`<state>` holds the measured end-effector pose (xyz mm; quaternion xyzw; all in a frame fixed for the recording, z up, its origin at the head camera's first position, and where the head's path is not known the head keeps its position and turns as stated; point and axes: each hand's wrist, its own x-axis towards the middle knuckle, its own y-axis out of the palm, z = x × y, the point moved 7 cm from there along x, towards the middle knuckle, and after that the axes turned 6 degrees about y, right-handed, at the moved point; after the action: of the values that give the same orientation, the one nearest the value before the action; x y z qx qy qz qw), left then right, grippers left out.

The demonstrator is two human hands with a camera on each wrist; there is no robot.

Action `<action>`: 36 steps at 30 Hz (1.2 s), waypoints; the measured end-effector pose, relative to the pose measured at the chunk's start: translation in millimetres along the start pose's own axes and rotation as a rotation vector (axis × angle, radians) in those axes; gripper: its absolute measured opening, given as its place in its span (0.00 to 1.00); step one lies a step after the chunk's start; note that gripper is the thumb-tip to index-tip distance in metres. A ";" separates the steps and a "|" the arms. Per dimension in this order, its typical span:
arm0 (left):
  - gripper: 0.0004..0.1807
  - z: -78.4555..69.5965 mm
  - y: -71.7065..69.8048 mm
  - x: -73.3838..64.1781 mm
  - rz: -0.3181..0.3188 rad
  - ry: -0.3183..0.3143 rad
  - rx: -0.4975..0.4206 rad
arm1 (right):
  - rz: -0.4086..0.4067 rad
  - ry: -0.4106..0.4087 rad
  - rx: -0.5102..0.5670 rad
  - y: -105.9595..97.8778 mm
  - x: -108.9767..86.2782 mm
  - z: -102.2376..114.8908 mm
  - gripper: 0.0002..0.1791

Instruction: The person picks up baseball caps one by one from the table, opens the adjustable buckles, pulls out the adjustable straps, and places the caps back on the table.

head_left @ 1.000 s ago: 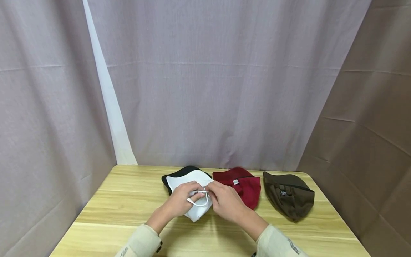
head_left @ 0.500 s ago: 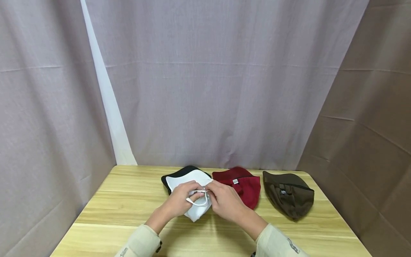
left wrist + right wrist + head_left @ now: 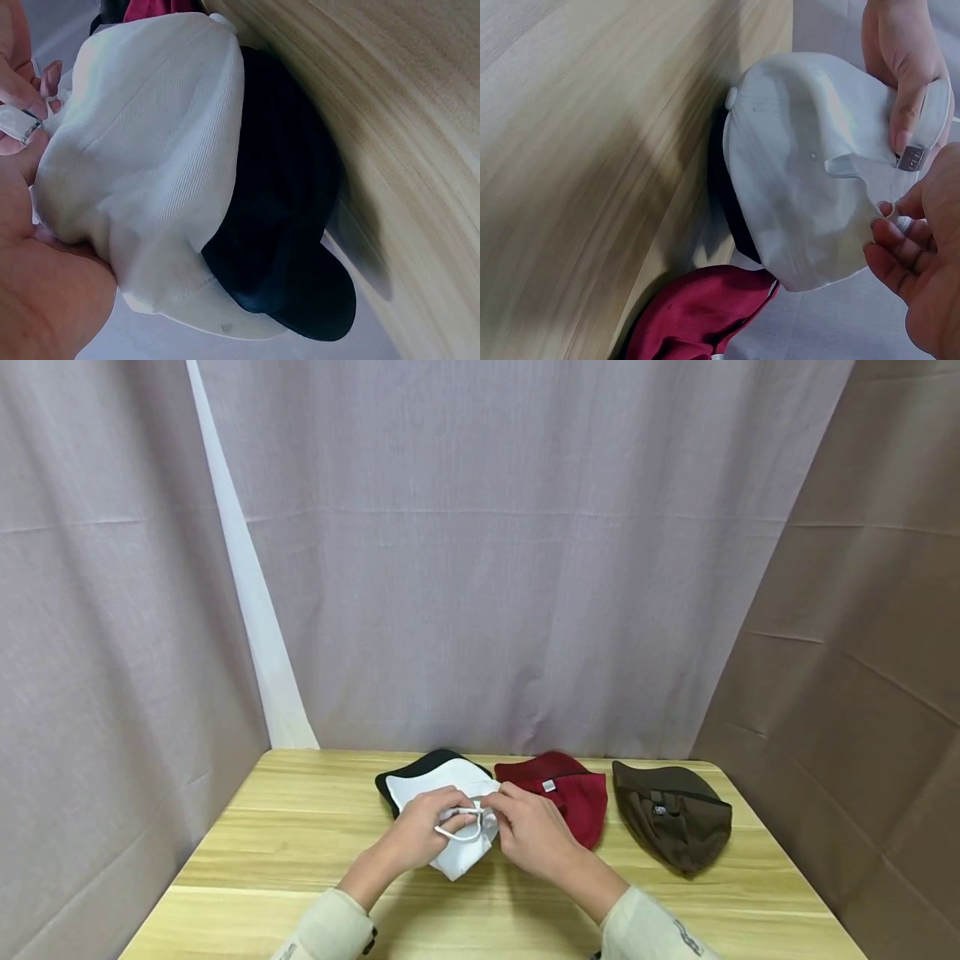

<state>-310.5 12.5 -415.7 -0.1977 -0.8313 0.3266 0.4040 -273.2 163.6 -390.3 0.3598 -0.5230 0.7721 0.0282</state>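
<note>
A white baseball cap [image 3: 442, 781] lies over a black cap [image 3: 386, 785], its back strap turned up toward me. My left hand [image 3: 423, 822] pinches the white strap [image 3: 934, 116] beside a small metal buckle [image 3: 913, 157] with thumb and fingers. Close by, my right hand [image 3: 528, 831] pinches the strap area at the edge of the cap's back opening, clearest in the right wrist view. A loop of strap hangs between the hands. The left wrist view shows the white crown [image 3: 150, 127] with the black cap [image 3: 289, 187] beneath it.
A dark red cap [image 3: 585, 802] lies just right of the white one, close to my right hand. Farther right is a brown cap [image 3: 678, 835]. All rest on a wooden table [image 3: 285, 835], with grey curtains [image 3: 480, 568] behind and at the sides.
My right fingertips have shifted slightly right, so the gap to the left fingertips looks a little wider. Both hands keep their hold; the other caps stay in place.
</note>
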 end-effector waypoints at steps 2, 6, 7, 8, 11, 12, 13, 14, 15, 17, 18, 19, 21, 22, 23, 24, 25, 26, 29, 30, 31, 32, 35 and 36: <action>0.03 0.3 0.3 -0.4 -0.001 0.002 -0.002 | 0.003 0.010 -0.009 0.5 -1.2 -2.1 0.14; 0.02 0.7 0.3 -0.7 0.004 -0.007 -0.002 | 0.022 0.024 -0.010 1.0 -2.0 -4.2 0.13; 0.02 0.6 0.2 -0.6 0.007 -0.009 -0.003 | 0.024 0.023 -0.011 1.1 -1.9 -4.3 0.13; 0.02 0.5 0.0 -0.6 0.009 -0.011 -0.002 | 0.023 0.019 -0.014 0.8 -1.8 -3.9 0.13; 0.02 0.5 -0.9 -0.7 0.012 -0.012 0.002 | 0.008 -0.002 -0.032 -0.8 -1.9 -1.1 0.12; 0.02 0.5 -1.2 -0.7 0.012 -0.011 0.001 | 0.000 -0.011 -0.037 -1.3 -2.0 0.0 0.12; 0.02 0.4 -1.5 -0.7 0.012 -0.008 0.002 | -0.011 -0.020 -0.042 -1.9 -2.2 1.3 0.12; 0.02 0.3 -1.9 -0.8 0.011 -0.007 0.003 | -0.020 -0.029 -0.043 -2.7 -2.2 2.9 0.12; 0.02 0.3 -2.0 -0.8 0.011 -0.005 0.003 | -0.027 -0.037 -0.045 -3.1 -2.2 4.4 0.12; 0.03 -0.1 -2.2 -0.8 0.013 -0.003 0.002 | -0.034 -0.049 -0.041 -3.8 -1.9 7.5 0.11; 0.03 -0.3 -2.1 -0.6 0.015 -0.001 0.003 | -0.033 -0.051 -0.034 -3.9 -1.7 8.8 0.11; 0.03 -0.5 -1.9 -0.4 0.017 0.001 0.004 | -0.029 -0.054 -0.030 -3.8 -1.4 10.2 0.11; 0.03 -0.8 -1.6 0.1 0.021 0.003 0.006 | -0.013 -0.055 -0.018 -3.2 -0.7 12.4 0.10; 0.03 -0.8 -1.5 0.3 0.023 0.003 0.008 | -0.006 -0.052 -0.013 -3.0 -0.3 13.3 0.10; 0.03 -0.7 -1.3 0.5 0.025 0.004 0.008 | 0.001 -0.049 -0.012 -2.7 0.0 13.8 0.10; 0.03 -0.4 -1.1 0.5 0.028 0.004 0.009 | 0.006 -0.046 -0.014 -2.1 0.1 14.0 0.10; 0.03 -0.1 -0.9 0.5 0.029 0.003 0.009 | 0.011 -0.044 -0.019 -1.7 0.2 14.1 0.10; 0.03 0.3 -0.6 0.5 0.031 0.003 0.011 | 0.015 -0.040 -0.022 -1.4 0.3 14.0 0.10; 0.03 1.8 0.6 0.2 0.035 0.001 0.011 | 0.026 -0.032 -0.031 -0.1 0.1 12.9 0.10; 0.03 2.2 0.9 0.0 0.036 -0.001 0.012 | 0.030 -0.030 -0.031 0.2 0.0 12.6 0.10; 0.03 2.5 1.1 0.0 0.035 0.000 0.012 | 0.032 -0.028 -0.028 0.4 -0.1 12.3 0.10; 0.03 2.7 1.3 0.0 0.035 0.000 0.012 | 0.033 -0.026 -0.025 0.5 -0.1 12.0 0.09; 0.03 2.5 1.5 -0.2 0.033 0.002 0.012 | 0.030 -0.023 -0.022 0.3 -0.7 11.3 0.09; 0.03 2.3 1.5 -0.4 0.033 0.002 0.011 | 0.028 -0.024 -0.021 0.0 -0.8 11.2 0.09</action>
<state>-312.0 12.5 -418.0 -0.2095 -0.8256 0.3377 0.4006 -266.7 154.6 -388.6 0.3612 -0.5364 0.7626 0.0148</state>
